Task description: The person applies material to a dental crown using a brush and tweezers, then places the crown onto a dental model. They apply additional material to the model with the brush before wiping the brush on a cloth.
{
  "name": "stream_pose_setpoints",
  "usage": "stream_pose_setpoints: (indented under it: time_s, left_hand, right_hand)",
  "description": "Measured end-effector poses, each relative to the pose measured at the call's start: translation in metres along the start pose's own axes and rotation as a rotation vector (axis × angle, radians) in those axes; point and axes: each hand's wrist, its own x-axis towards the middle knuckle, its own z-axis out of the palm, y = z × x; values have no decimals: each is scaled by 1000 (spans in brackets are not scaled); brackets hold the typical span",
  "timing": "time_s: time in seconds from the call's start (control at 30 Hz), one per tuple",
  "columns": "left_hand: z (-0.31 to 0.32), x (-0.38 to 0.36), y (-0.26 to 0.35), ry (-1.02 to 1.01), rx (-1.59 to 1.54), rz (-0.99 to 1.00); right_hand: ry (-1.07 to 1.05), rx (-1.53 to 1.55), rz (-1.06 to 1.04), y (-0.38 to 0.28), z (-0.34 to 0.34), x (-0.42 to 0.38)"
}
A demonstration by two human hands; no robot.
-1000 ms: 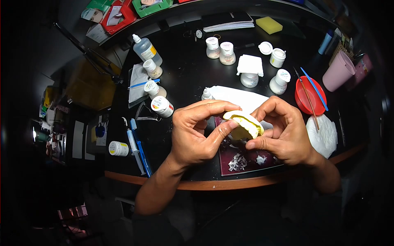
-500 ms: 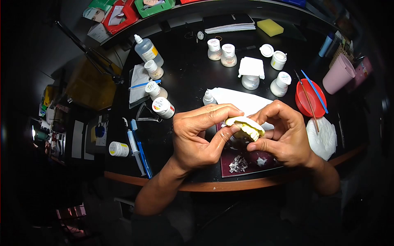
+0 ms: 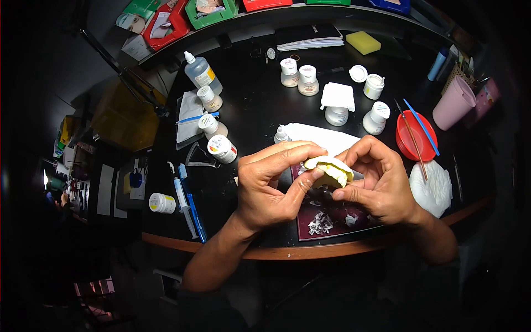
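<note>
Between both hands, above the dark red board (image 3: 310,232), is a pale yellow dental model (image 3: 331,170) with a row of teeth along its lower side. My left hand (image 3: 271,182) pinches its left end between thumb and fingers. At the right end, my right hand (image 3: 381,180) grips it with the thumb below and fingers curled behind. The fingers hide parts of the model. Below it on the board lie grey-white shavings (image 3: 321,223) and a smaller white clump (image 3: 351,219). A white sheet (image 3: 315,135) lies partly behind the hands, with a small dropper bottle (image 3: 282,134) beside it.
Left stand a liquid bottle (image 3: 200,73), several jars and a syringe (image 3: 185,207). Powder bottles (image 3: 308,81) and a jar under folded tissue (image 3: 337,102) stand behind. Right are a red bowl (image 3: 406,144) with a brush (image 3: 415,141) across it, crumpled tissue (image 3: 428,188) and a pink cup (image 3: 454,103).
The dental model has turned slightly in the fingers, while both hands keep their hold. The camera view has shifted a little, so the table items sit slightly differently in the picture.
</note>
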Motion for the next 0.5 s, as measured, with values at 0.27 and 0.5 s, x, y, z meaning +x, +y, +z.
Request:
stream_pose_setpoints:
  time_s: [0.27, 0.5]
  left_hand:
    - [-1, -1, 0, -15, -38, -29]
    - [0, -3, -1, -19, -203, -106]
  right_hand:
    - [-16, 48, -6, 5, -5, 1]
    - [-27, 241, 120, 4, -6, 3]
